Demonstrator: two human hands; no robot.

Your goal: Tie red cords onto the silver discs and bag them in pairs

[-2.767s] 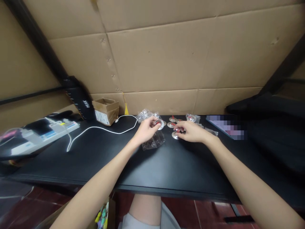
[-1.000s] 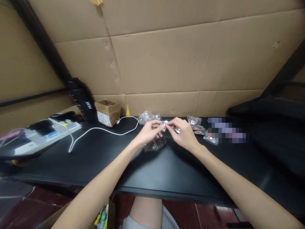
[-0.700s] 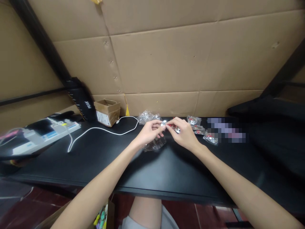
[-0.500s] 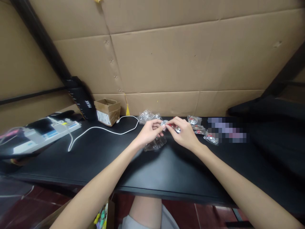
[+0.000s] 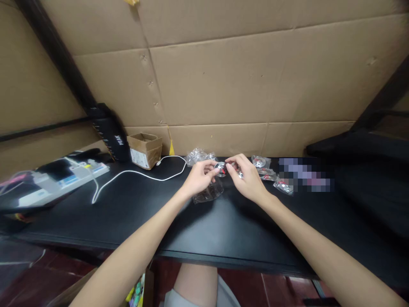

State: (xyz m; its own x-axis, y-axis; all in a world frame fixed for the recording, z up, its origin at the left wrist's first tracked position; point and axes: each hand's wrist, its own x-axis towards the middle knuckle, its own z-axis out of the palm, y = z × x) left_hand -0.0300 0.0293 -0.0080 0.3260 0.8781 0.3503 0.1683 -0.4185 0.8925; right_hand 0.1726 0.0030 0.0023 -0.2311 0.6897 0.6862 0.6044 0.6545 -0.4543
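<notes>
A person's left hand [image 5: 198,179] and right hand [image 5: 247,181] pinch a silver disc [image 5: 221,169] with a red centre between fingertips just above the black surface [image 5: 204,230], a clear bag [image 5: 209,194] lying beneath them, while 3 bagged discs [image 5: 266,174] at right look unopened

On the desk [image 5: 204,230], which stands against a cardboard wall [image 5: 223,85], the left hand [image 5: 200,179] and right hand [image 5: 247,181] pinch a disc [image 5: 220,169] over a bag [image 5: 209,194] near the back, with a carton [image 5: 144,150], cable [image 5: 134,173] and power strip [image 5: 60,181] lying to their left and bagged parts [image 5: 271,175] just to their right.
</notes>
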